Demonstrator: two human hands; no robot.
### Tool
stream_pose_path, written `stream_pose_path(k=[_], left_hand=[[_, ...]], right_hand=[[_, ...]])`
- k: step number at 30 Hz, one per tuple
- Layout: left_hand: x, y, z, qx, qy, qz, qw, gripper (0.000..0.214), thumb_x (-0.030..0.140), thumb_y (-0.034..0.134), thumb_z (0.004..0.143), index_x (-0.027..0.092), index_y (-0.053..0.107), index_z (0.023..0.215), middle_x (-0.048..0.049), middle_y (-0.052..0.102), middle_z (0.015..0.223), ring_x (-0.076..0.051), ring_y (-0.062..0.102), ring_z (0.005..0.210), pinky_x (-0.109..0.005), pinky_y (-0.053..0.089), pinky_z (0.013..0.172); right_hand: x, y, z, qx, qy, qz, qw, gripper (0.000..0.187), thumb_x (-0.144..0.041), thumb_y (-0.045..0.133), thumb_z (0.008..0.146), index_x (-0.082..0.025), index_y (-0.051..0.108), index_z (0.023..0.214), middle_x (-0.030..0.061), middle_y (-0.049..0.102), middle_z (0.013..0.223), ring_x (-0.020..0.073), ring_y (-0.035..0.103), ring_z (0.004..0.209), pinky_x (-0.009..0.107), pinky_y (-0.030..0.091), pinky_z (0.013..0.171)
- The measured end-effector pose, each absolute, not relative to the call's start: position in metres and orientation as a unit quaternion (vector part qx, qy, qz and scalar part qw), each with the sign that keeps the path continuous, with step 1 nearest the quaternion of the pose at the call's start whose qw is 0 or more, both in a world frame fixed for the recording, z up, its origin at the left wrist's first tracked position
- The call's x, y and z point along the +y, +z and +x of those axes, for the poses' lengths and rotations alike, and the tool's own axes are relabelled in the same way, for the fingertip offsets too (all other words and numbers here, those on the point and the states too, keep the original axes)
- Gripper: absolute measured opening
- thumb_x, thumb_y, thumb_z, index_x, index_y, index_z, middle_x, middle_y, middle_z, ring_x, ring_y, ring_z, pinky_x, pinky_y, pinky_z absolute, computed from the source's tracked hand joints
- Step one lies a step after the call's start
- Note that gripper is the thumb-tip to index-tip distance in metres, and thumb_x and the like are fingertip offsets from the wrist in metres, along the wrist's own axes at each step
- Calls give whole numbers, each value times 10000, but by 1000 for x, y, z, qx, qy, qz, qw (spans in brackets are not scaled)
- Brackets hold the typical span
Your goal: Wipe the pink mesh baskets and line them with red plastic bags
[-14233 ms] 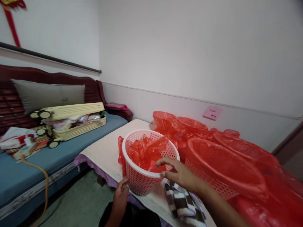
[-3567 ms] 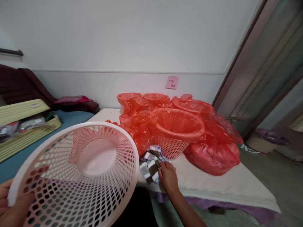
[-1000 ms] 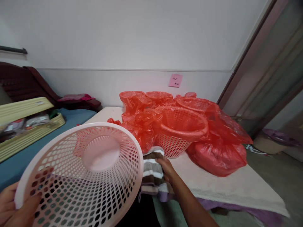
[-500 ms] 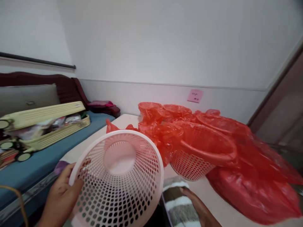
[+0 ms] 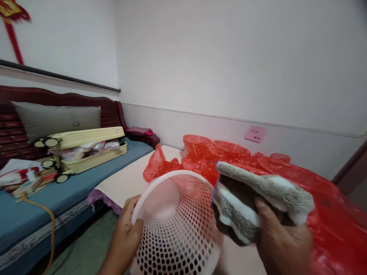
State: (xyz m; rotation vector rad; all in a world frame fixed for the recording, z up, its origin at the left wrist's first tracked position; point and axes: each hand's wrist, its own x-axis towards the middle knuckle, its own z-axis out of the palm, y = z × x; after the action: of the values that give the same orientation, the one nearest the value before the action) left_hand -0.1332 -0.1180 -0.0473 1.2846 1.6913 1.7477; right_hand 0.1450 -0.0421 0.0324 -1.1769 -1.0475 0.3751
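My left hand grips the rim of a pale pink plastic basket, thumb inside and fingers around the outer side. The basket is tilted with its mouth toward me, and nothing shows inside it. In my right hand is a folded striped towel, fluffy, in grey, white and dark brown, pinched under the thumb. The towel is raised to the right of the basket, in front of red plastic bags. Most of my right fingers are hidden beneath the cloth.
Baskets wrapped in red plastic stand along the back of the pale table. A pink note is stuck to the wall. At left, a partly opened cream suitcase and a grey cushion lie on a blue-covered wooden sofa. An orange cord hangs down.
My right hand has lifted the striped towel up from low beside the basket. The basket has turned and sits farther right in view, and the camera has swung left.
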Motion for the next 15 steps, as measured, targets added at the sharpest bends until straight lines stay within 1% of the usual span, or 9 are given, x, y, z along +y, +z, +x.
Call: stream_pose_path(k=[2,3,4,6,7,8,10,13,15], left_hand=[[-119,-51,-125,593,620,491,155,442,155,486,743,209,560,1176,-76,579,1250,-248,554,1137,-369,450,960],[-120,-54,-121,583,617,509,143,433,161,487,757,210,568,1180,-88,567,1267,-259,547,1152,-394,450,975],[-120,-58,-116,572,619,520,140,427,173,493,770,216,576,1187,-94,567,1272,-272,548,1156,-420,456,980],[-120,-67,-107,552,638,518,143,429,204,529,776,248,595,1197,-88,601,1244,-297,560,1159,-460,470,983],[-120,-72,-102,547,651,505,146,439,214,560,764,272,603,1197,-78,627,1217,-308,564,1166,-467,480,982],[-120,-76,-99,546,663,490,147,464,215,590,746,295,603,1204,-70,647,1195,-316,558,1185,-468,486,983],[-118,-82,-94,545,678,472,145,533,199,611,729,319,575,1247,-61,665,1184,-313,534,1231,-471,476,1009],[-118,-78,-95,514,679,500,159,576,152,509,776,269,492,1339,-85,630,1242,-290,513,1259,-491,416,1066],[-119,-70,-99,497,661,538,164,565,107,445,785,230,502,1334,-101,591,1283,-278,517,1245,-465,414,1064]], right_hand=[[-50,39,114,-555,70,-451,695,380,-434,665,755,-173,647,1031,111,698,1043,299,638,1010,439,501,910],[-54,38,97,-627,39,-389,674,307,-370,645,777,-194,644,1028,96,701,1018,276,652,966,419,517,875],[-58,36,82,-702,11,-315,639,284,-315,618,784,-206,634,1046,94,695,1016,268,651,956,418,519,860],[-64,27,55,-816,-46,-203,540,384,-234,590,742,-198,601,1124,123,656,1109,294,601,1063,469,474,920],[-66,23,44,-849,-72,-177,492,458,-203,580,710,-178,580,1167,146,620,1182,316,550,1144,505,426,972],[-67,18,35,-872,-95,-166,451,524,-190,578,683,-158,559,1206,165,580,1246,338,495,1209,537,371,1015],[-67,14,25,-896,-123,-171,390,608,-181,577,664,-134,519,1268,182,519,1325,359,424,1267,567,292,1054],[-60,18,25,-908,-136,-190,347,629,-198,578,695,-144,479,1314,173,512,1326,349,428,1245,563,275,1051],[-51,23,30,-901,-144,-212,349,580,-190,561,732,-148,478,1305,165,530,1293,333,453,1209,546,298,1032]])
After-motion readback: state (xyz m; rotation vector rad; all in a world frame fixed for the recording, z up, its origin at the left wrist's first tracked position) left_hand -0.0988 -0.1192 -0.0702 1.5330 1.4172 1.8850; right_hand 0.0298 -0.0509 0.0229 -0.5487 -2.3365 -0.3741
